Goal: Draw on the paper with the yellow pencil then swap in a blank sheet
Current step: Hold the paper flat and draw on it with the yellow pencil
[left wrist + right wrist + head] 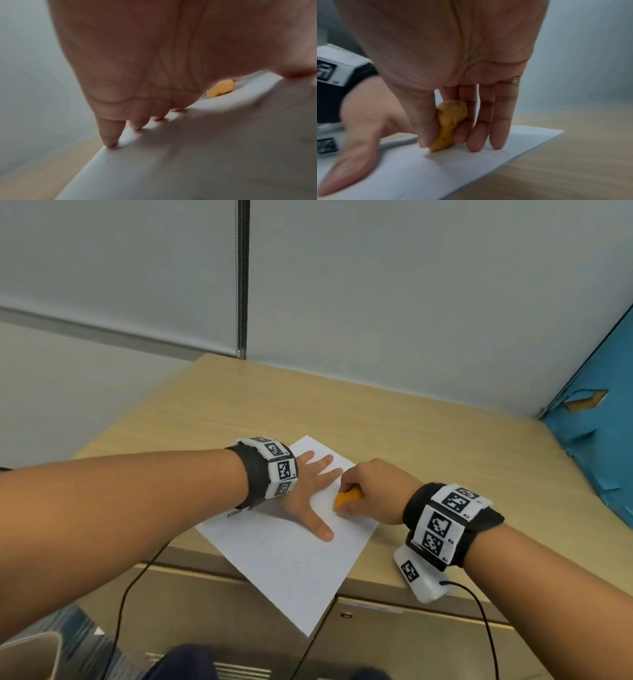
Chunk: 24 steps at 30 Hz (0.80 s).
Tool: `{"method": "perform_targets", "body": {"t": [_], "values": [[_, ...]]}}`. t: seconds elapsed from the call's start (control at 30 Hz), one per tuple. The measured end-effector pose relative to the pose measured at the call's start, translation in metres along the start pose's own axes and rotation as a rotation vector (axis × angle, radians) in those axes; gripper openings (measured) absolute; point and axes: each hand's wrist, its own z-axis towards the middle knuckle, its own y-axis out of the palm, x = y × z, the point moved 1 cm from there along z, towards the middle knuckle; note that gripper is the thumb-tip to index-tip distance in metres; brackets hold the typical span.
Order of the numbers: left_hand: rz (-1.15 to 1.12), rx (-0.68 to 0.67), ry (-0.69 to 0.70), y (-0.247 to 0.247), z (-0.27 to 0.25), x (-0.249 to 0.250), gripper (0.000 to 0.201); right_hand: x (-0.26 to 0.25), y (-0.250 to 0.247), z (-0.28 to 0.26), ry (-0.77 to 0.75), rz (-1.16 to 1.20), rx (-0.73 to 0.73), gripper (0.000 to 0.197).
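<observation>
A white sheet of paper [284, 570] lies skewed on the wooden top [428, 446], one corner hanging over the front edge. My left hand [310, 491] presses flat on the sheet with fingers spread; the left wrist view shows its fingertips [109, 144] touching the paper [188, 162]. Just to its right, my right hand [342, 501] pinches a short, thick yellow-orange pencil [346, 497] between thumb and fingers. In the right wrist view the pencil [449, 124] stands with its lower end on the paper [419, 175]. No marks are visible on the sheet.
Grey wall panels [376, 285] rise behind the wooden top, and a torn blue board [596, 422] stands at the right. A white tagged box [419, 575] with a black cable hangs below my right wrist. Cabinet doors [394, 642] sit under the front edge.
</observation>
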Motion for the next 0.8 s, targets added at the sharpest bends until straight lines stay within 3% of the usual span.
{"method": "perform_targets", "body": {"t": [0.13, 0.33, 0.43, 0.57, 0.63, 0.73, 0.8], "values": [[0.021, -0.118, 0.040, -0.015, -0.012, -0.024, 0.140, 0.008, -0.012, 0.009, 0.031, -0.055, -0.024, 0.032], [0.049, -0.114, 0.062, 0.000, -0.008, -0.031, 0.161, -0.003, -0.014, 0.031, 0.107, -0.041, 0.032, 0.028], [0.031, -0.078, 0.075, 0.001, -0.005, -0.034, 0.154, -0.026, -0.005, 0.029, 0.003, -0.008, 0.031, 0.022], [0.040, -0.050, 0.076, 0.006, -0.003, -0.036, 0.143, -0.044, 0.002, 0.015, -0.142, 0.015, -0.075, 0.027], [0.050, -0.021, 0.054, 0.006, -0.004, -0.037, 0.146, -0.034, -0.007, 0.024, -0.089, 0.001, -0.060, 0.025], [0.039, -0.010, 0.025, 0.006, -0.006, -0.037, 0.146, -0.015, -0.021, 0.040, 0.081, 0.010, 0.085, 0.030], [0.056, -0.023, 0.014, 0.006, -0.005, -0.036, 0.146, -0.024, -0.014, 0.039, 0.049, 0.014, 0.081, 0.028]]}}
